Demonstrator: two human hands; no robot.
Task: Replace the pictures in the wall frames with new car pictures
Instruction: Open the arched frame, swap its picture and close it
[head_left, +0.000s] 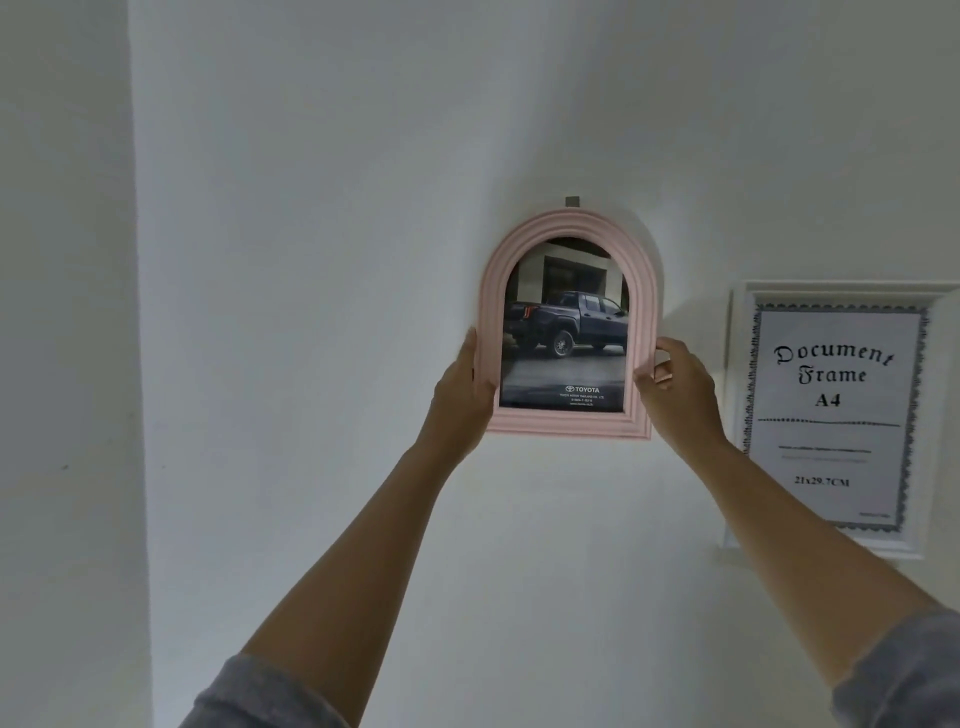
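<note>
A plain white wall (311, 260) fills the view, seen from below and close up. At the right edge hangs a white rectangular frame (737, 415) holding a printed sheet (831, 415) that reads "Document Frame A4" inside a decorative border. Near the middle, against the wall, is a pink arched frame (569, 221) with a ridged rim, rounded at the top and flat along the bottom. Inside it is a car picture (566, 332): a dark pickup truck parked before a building, with the Toyota name at the bottom. Two bare forearms reach up from grey sleeves (260, 696) at the bottom corners. The left hand (465, 387) is closed around the frame's lower left side, thumb on the front rim. The right hand (678, 387) grips the lower right side, thumb on the front and fingers curled behind. Just above the frame's top, a small grey hook (572, 201) sticks out from the wall.
</note>
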